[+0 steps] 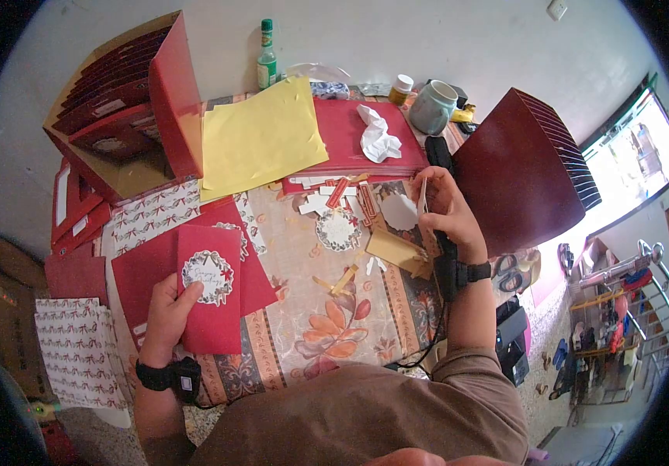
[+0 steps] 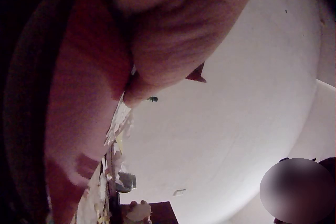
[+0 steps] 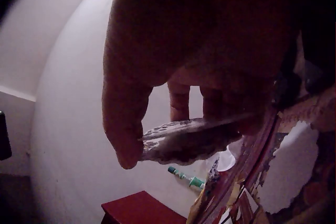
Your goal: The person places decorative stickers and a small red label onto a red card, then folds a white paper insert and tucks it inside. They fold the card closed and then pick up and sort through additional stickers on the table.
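In the head view my left hand grips a red folded card or envelope by its left edge, thumb on top. A scalloped wreath cut-out with printed lettering lies on its face, beside the thumb tip. Raised at the right, my right hand pinches a thin paper cut-out between thumb and fingers; its printed wreath pattern shows in the right wrist view. Below that hand, another wreath cut-out and a white scalloped one lie on the table.
A red file box stands back left, another red box at right. Yellow paper, a red stack with crumpled tissue, a green bottle and a grey jar line the back. Paper scraps lie mid-table.
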A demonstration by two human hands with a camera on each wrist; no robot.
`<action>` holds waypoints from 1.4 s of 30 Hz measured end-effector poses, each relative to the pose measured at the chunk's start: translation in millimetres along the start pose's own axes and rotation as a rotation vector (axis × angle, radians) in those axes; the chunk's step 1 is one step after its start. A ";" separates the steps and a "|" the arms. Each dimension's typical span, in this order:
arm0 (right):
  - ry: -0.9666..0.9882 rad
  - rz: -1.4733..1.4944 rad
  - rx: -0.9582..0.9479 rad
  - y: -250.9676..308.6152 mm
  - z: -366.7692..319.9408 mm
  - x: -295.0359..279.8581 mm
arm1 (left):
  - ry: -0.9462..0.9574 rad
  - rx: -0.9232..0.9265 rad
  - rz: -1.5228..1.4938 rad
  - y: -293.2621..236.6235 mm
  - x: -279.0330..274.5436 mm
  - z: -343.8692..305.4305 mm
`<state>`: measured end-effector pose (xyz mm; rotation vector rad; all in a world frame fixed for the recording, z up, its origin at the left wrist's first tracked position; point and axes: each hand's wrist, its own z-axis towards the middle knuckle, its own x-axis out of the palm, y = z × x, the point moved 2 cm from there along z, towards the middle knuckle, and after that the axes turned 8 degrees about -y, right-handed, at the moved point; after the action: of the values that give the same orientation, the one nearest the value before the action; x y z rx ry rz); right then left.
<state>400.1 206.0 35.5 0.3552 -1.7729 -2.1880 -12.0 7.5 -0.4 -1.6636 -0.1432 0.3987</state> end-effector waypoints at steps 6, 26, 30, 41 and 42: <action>0.008 0.005 -0.036 1.5 0.1 3.3 | 0.014 0.000 -0.019 2.0 -0.5 0.6; -0.043 -0.080 -0.006 6.1 -2.9 7.7 | 0.024 -0.006 -0.050 4.0 -0.2 0.6; -0.040 -0.077 -0.005 5.7 -2.7 7.2 | 0.019 -0.006 -0.069 3.4 0.5 0.1; 0.011 -0.080 -0.019 2.1 -2.2 2.3 | 0.017 -0.001 -0.035 3.3 -0.3 0.5; 0.011 -0.081 -0.018 2.7 -2.2 2.9 | 0.013 -0.007 -0.048 3.8 -0.1 0.4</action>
<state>398.5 202.4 37.7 0.4406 -1.7608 -2.2511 -12.7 7.3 -4.2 -1.6663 -0.1747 0.3512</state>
